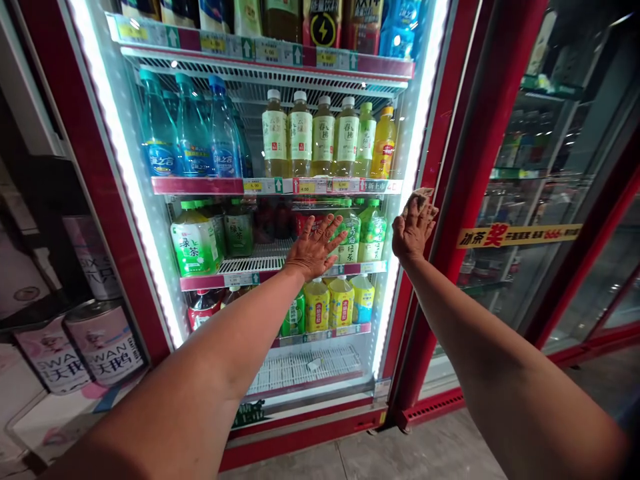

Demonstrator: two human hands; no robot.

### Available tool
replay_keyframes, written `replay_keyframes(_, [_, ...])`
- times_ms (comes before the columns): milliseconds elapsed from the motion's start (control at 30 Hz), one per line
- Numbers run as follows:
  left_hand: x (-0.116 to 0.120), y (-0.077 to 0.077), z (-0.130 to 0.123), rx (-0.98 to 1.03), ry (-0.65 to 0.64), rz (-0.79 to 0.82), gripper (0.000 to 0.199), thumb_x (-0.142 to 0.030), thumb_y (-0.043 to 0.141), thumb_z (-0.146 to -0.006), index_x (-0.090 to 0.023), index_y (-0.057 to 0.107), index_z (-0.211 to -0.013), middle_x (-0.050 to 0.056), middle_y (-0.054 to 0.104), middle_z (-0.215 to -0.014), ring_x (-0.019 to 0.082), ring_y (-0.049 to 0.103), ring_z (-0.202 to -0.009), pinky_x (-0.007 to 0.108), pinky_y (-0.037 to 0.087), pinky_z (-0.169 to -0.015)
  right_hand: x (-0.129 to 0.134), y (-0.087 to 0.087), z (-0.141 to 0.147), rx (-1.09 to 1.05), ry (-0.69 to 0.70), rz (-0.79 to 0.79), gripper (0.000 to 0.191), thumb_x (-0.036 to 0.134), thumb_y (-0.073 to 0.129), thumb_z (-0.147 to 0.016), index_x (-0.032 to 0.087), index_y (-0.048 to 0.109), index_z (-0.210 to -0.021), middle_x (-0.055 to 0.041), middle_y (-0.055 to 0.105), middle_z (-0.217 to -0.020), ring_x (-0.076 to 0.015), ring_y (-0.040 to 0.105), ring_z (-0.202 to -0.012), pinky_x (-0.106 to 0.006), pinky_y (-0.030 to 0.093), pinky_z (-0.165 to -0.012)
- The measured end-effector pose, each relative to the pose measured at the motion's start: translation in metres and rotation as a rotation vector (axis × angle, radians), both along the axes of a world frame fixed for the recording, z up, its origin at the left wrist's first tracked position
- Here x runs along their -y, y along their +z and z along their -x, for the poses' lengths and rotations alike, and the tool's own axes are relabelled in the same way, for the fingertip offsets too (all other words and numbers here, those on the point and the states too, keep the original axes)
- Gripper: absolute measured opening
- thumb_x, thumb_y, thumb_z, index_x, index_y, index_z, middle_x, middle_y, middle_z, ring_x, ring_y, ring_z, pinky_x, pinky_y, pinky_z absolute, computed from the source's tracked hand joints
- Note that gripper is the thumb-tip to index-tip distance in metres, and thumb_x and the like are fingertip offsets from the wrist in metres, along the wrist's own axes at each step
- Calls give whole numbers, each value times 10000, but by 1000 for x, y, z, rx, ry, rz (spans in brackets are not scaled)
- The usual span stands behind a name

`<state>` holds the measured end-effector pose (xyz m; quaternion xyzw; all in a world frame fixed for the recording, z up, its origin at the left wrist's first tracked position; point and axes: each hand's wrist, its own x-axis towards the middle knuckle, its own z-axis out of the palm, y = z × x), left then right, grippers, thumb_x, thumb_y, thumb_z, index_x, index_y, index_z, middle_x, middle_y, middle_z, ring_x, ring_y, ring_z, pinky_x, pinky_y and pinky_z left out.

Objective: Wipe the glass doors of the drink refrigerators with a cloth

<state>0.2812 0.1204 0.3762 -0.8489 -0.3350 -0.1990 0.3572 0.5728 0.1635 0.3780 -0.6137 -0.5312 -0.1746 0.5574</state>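
Note:
My left hand [316,248] is stretched out with its fingers spread, in front of the shelf of green tea bottles. It appears to lie flat on the glass of the drinks fridge [431,153]; the exact contact is hard to make out. My right hand [413,230] presses a crumpled, patterned cloth [423,197] against the right side of the fridge front, beside the bright light strip. The cloth shows above and around the fingers. Behind my left hand, green tea bottles [373,233] are partly covered.
Blue bottles [185,133] and pale-labelled tea bottles [300,137] line the shelf above. Yellow bottles [342,303] stand below. Large cans [103,340] are stacked at left. Another red-framed fridge [500,180] with a yellow banner [520,235] stands at right, over a grey floor [370,453].

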Motion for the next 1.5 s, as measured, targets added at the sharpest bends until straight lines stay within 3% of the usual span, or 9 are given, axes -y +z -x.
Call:
replay_keyframes(167, [0,0,0,1,0,6,676,-406,471,-1025,-247,264,-1649,88,32,-1749,280,5,-1631,651,23,-1295,-5,35,4,-84,-2,-56,731,493,247,-1008,218,170,-1680,-98,56,-1775,-312,-11,-1637,-666,68,-1279])
replay_keyframes(433, [0,-2,1,20,-32,-10,722,-433,535,-995,-249,282,-1646,90,48,-1744,306,45,-1629,658,22,-1296,-3,7,-4,144,11,-24,715,497,305,-996,249,225,-1662,-84,122,-1768,-317,56,-1634,-706,96,-1261])
replay_keyframes(633, [-2,-3,2,24,-51,-32,751,-457,564,-977,-242,291,-1644,93,62,-1744,309,54,-1629,646,19,-1301,-11,40,16,-50,-6,-97,741,518,251,-1021,178,188,-1676,-150,59,-1766,-393,10,-1624,-728,85,-1243])
replay_keyframes(800, [-3,-4,2,16,-36,-34,754,-478,545,-988,-238,271,-1648,95,44,-1746,301,37,-1631,652,16,-1297,1,12,26,288,103,-45,731,530,308,-1001,198,272,-1651,-97,99,-1771,-318,2,-1637,-632,62,-1295])
replay_keyframes(900, [-3,-4,1,17,-41,-37,761,-483,546,-984,-231,273,-1648,96,42,-1745,303,36,-1631,645,16,-1300,4,-4,19,273,90,-25,732,538,309,-991,190,309,-1635,-96,118,-1769,-316,24,-1637,-636,54,-1296])
replay_keyframes(1067, [-3,-4,3,18,-45,-26,773,-487,531,-975,-234,258,-1653,79,36,-1743,285,18,-1631,617,4,-1312,-10,14,35,-26,-18,-139,777,565,197,-1016,151,200,-1674,-138,83,-1766,-376,10,-1626,-678,43,-1279])
replay_keyframes(1267, [-3,-6,6,58,-97,-43,857,-484,548,-953,-188,189,-1672,106,65,-1744,306,27,-1629,602,-1,-1318,-2,-1,81,364,62,-122,693,502,246,-1022,266,213,-1672,-44,92,-1774,-303,-6,-1640,-635,122,-1295])
replay_keyframes(1367, [-3,-8,7,80,-107,-39,893,-489,556,-941,-186,153,-1678,106,85,-1743,311,47,-1629,599,6,-1319,4,-12,74,448,101,-87,685,471,286,-1011,276,231,-1665,-40,113,-1773,-283,17,-1642,-619,134,-1298])
replay_keyframes(1500, [-2,-8,8,94,-106,-36,898,-499,530,-948,-182,120,-1680,90,73,-1743,289,30,-1630,579,6,-1323,-4,6,57,226,53,-123,697,462,253,-1014,224,230,-1668,-87,127,-1767,-319,5,-1639,-676,98,-1282])
